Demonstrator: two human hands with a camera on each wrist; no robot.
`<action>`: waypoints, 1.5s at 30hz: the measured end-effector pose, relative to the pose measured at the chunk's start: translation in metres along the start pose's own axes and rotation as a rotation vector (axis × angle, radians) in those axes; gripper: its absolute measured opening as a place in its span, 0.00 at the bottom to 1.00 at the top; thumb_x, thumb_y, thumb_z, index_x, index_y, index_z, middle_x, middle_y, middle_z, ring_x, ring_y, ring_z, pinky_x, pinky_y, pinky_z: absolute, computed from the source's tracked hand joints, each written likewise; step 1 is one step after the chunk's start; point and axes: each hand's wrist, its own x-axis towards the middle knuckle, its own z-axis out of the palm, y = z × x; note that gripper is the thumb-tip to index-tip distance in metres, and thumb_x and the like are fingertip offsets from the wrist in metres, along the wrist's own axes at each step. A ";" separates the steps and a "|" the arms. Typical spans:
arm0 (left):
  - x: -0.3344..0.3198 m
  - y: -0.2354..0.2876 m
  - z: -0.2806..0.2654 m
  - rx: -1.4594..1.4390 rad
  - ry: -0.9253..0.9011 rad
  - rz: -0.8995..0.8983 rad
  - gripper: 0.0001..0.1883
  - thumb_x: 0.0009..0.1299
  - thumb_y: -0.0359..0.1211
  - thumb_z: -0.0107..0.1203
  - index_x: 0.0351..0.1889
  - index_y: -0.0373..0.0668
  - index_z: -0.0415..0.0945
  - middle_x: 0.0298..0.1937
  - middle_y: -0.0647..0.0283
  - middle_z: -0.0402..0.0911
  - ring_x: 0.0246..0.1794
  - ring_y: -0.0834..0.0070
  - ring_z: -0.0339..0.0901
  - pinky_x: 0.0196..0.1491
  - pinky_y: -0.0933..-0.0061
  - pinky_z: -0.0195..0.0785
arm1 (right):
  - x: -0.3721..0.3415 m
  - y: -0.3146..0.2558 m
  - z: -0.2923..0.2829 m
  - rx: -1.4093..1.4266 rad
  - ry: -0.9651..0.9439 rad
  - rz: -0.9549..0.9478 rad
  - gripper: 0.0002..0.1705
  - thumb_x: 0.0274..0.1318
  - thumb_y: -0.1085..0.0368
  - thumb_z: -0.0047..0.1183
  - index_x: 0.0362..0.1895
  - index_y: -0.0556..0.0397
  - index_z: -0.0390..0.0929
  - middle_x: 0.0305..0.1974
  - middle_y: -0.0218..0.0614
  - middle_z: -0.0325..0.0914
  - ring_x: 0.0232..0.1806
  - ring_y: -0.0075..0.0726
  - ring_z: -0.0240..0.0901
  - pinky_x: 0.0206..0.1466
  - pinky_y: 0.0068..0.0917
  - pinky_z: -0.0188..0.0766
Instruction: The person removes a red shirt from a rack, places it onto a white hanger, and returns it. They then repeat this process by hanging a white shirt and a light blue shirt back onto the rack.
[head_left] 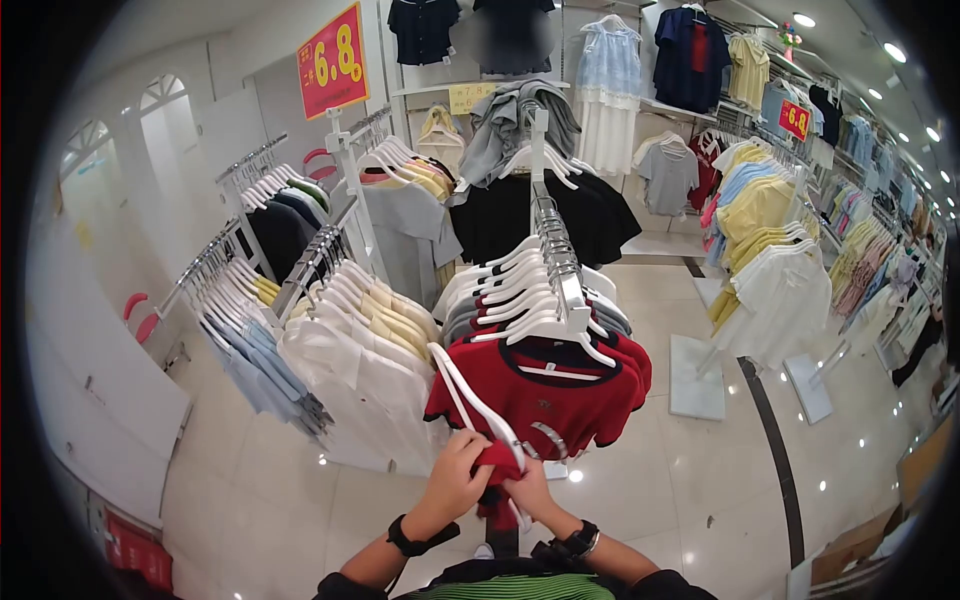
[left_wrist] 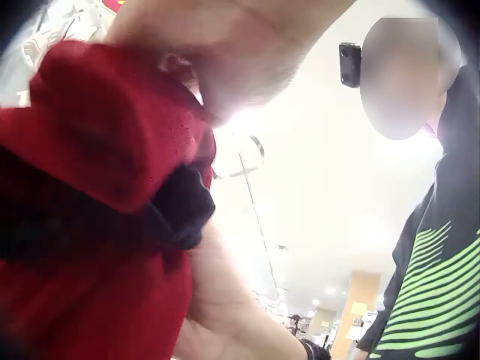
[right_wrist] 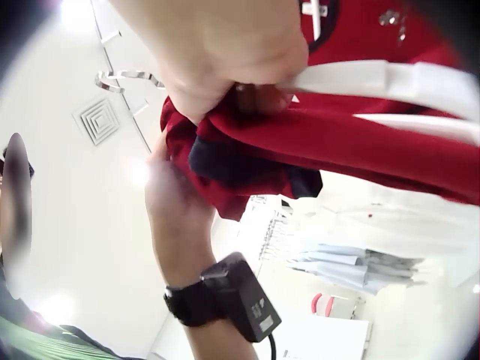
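Note:
In the head view, a red garment with dark trim (head_left: pixel 497 460) is bunched between both hands, low in front of the rack. The left hand (head_left: pixel 458 476) grips its cloth, and the right hand (head_left: pixel 532 490) pinches it beside a white hanger (head_left: pixel 482 405). In the left wrist view the red cloth (left_wrist: pixel 97 120) fills the left side below the hand. The right wrist view shows the right hand (right_wrist: pixel 225 56) with fingers curled at the red cloth (right_wrist: pixel 337 142) and the white hanger (right_wrist: pixel 360 79); part of its fingers is hidden.
A red shirt (head_left: pixel 560 385) hangs at the front of the middle rack, just beyond the hands. White shirts (head_left: pixel 345 385) and light blue garments (head_left: pixel 255 365) hang to the left. White and yellow clothes (head_left: pixel 775 290) hang on the right, above a white stand base (head_left: pixel 697 378).

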 end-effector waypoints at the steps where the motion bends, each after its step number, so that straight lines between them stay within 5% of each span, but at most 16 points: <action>1: 0.000 -0.002 -0.004 -0.007 -0.003 0.094 0.21 0.57 0.35 0.59 0.46 0.36 0.69 0.47 0.51 0.68 0.49 0.54 0.65 0.52 0.62 0.60 | 0.001 -0.003 -0.005 0.035 0.013 0.011 0.16 0.44 0.76 0.52 0.42 0.60 0.76 0.34 0.31 0.79 0.35 0.23 0.73 0.40 0.24 0.70; 6: -0.042 -0.063 0.023 -0.083 0.098 0.044 0.45 0.49 0.46 0.68 0.61 0.37 0.56 0.62 0.51 0.55 0.64 0.53 0.51 0.64 0.61 0.47 | 0.009 -0.009 -0.024 0.200 0.005 0.004 0.13 0.50 0.76 0.50 0.43 0.62 0.75 0.39 0.33 0.78 0.39 0.22 0.72 0.45 0.22 0.69; 8: -0.064 -0.108 0.071 -0.340 -0.126 -0.077 0.46 0.50 0.45 0.68 0.62 0.38 0.55 0.62 0.51 0.57 0.65 0.53 0.51 0.64 0.60 0.47 | 0.009 -0.013 -0.022 0.375 0.025 0.008 0.14 0.51 0.76 0.49 0.44 0.61 0.74 0.40 0.33 0.78 0.40 0.22 0.72 0.45 0.22 0.69; 10: -0.046 -0.091 0.068 -0.367 -0.225 -0.111 0.40 0.52 0.42 0.67 0.60 0.40 0.61 0.58 0.53 0.65 0.62 0.57 0.60 0.61 0.63 0.54 | 0.008 -0.021 -0.021 0.360 0.026 0.017 0.15 0.52 0.77 0.48 0.46 0.61 0.73 0.41 0.34 0.77 0.41 0.23 0.72 0.45 0.22 0.69; 12: -0.029 -0.102 0.072 -0.438 -0.128 -0.027 0.30 0.52 0.36 0.65 0.53 0.41 0.69 0.47 0.54 0.74 0.52 0.59 0.71 0.54 0.65 0.62 | 0.007 -0.027 -0.023 0.263 0.037 -0.003 0.14 0.52 0.77 0.48 0.45 0.61 0.73 0.41 0.33 0.77 0.41 0.23 0.72 0.46 0.22 0.69; 17: -0.016 -0.088 0.036 -0.086 -0.109 -0.035 0.22 0.49 0.29 0.63 0.45 0.40 0.76 0.36 0.57 0.75 0.39 0.60 0.74 0.44 0.68 0.68 | -0.002 -0.020 -0.061 0.369 0.213 0.079 0.16 0.50 0.77 0.42 0.45 0.58 0.72 0.43 0.36 0.76 0.44 0.29 0.74 0.49 0.27 0.70; 18: -0.008 -0.073 0.020 -0.006 -0.135 0.032 0.22 0.48 0.28 0.62 0.44 0.40 0.76 0.35 0.58 0.74 0.37 0.60 0.74 0.41 0.68 0.69 | -0.006 -0.015 -0.074 0.333 0.203 0.059 0.16 0.49 0.77 0.42 0.44 0.58 0.72 0.41 0.35 0.76 0.41 0.28 0.74 0.46 0.24 0.70; 20: 0.003 -0.060 0.004 -0.057 -0.076 0.123 0.22 0.48 0.26 0.61 0.44 0.43 0.77 0.34 0.62 0.74 0.35 0.64 0.74 0.38 0.70 0.69 | -0.017 -0.002 -0.093 0.221 0.258 0.160 0.06 0.51 0.74 0.48 0.35 0.56 0.74 0.24 0.27 0.73 0.21 0.20 0.68 0.22 0.19 0.63; 21: 0.010 -0.049 -0.004 -0.032 -0.079 0.131 0.23 0.48 0.26 0.61 0.45 0.45 0.77 0.34 0.62 0.73 0.34 0.65 0.74 0.37 0.71 0.69 | -0.022 -0.010 -0.090 0.240 0.295 0.197 0.02 0.52 0.72 0.48 0.32 0.53 0.72 0.19 0.23 0.67 0.14 0.16 0.58 0.15 0.17 0.50; 29: 0.048 -0.016 -0.031 -0.069 0.034 0.129 0.23 0.48 0.23 0.58 0.45 0.46 0.77 0.31 0.59 0.75 0.30 0.63 0.74 0.35 0.71 0.69 | -0.057 -0.023 -0.134 -0.060 0.371 0.217 0.10 0.57 0.62 0.51 0.39 0.53 0.72 0.15 0.19 0.62 0.11 0.10 0.50 0.13 0.13 0.42; 34: 0.047 -0.011 -0.010 0.024 -0.029 0.194 0.24 0.48 0.27 0.59 0.47 0.50 0.76 0.31 0.62 0.74 0.30 0.63 0.74 0.34 0.70 0.69 | -0.046 -0.013 -0.117 -0.220 0.308 0.110 0.09 0.54 0.64 0.54 0.38 0.55 0.74 0.17 0.19 0.64 0.14 0.11 0.54 0.16 0.14 0.49; 38: 0.038 -0.010 0.011 0.013 -0.091 0.342 0.24 0.48 0.31 0.61 0.47 0.52 0.76 0.30 0.64 0.71 0.27 0.66 0.74 0.27 0.71 0.67 | -0.010 -0.012 -0.085 -0.243 0.224 -0.006 0.23 0.51 0.62 0.59 0.49 0.60 0.72 0.33 0.28 0.75 0.32 0.20 0.68 0.37 0.19 0.66; 39: 0.034 -0.009 0.011 0.018 -0.093 0.358 0.25 0.48 0.31 0.62 0.47 0.53 0.76 0.30 0.65 0.72 0.26 0.67 0.74 0.26 0.71 0.67 | -0.003 -0.015 -0.082 -0.101 0.161 0.166 0.26 0.51 0.62 0.59 0.52 0.60 0.69 0.36 0.30 0.76 0.35 0.22 0.70 0.41 0.20 0.68; 42: 0.027 -0.012 0.008 0.026 -0.057 0.345 0.24 0.48 0.32 0.61 0.47 0.54 0.76 0.30 0.66 0.72 0.25 0.69 0.74 0.26 0.72 0.67 | 0.009 0.059 -0.095 0.209 -0.056 0.363 0.15 0.54 0.61 0.57 0.44 0.53 0.74 0.26 0.18 0.70 0.26 0.11 0.61 0.27 0.12 0.58; 43: 0.026 -0.011 0.006 0.042 -0.025 0.370 0.25 0.48 0.32 0.62 0.48 0.54 0.76 0.30 0.67 0.72 0.25 0.69 0.74 0.26 0.72 0.67 | 0.009 0.077 -0.097 0.108 -0.081 0.486 0.11 0.57 0.55 0.53 0.39 0.47 0.73 0.22 0.14 0.64 0.21 0.08 0.53 0.22 0.12 0.49; 45: 0.021 -0.017 0.007 0.091 -0.023 0.385 0.26 0.47 0.32 0.62 0.49 0.55 0.76 0.30 0.67 0.72 0.25 0.70 0.74 0.26 0.72 0.68 | 0.000 0.098 -0.092 0.223 -0.124 0.532 0.11 0.58 0.53 0.50 0.36 0.45 0.71 0.21 0.14 0.63 0.19 0.10 0.52 0.21 0.13 0.49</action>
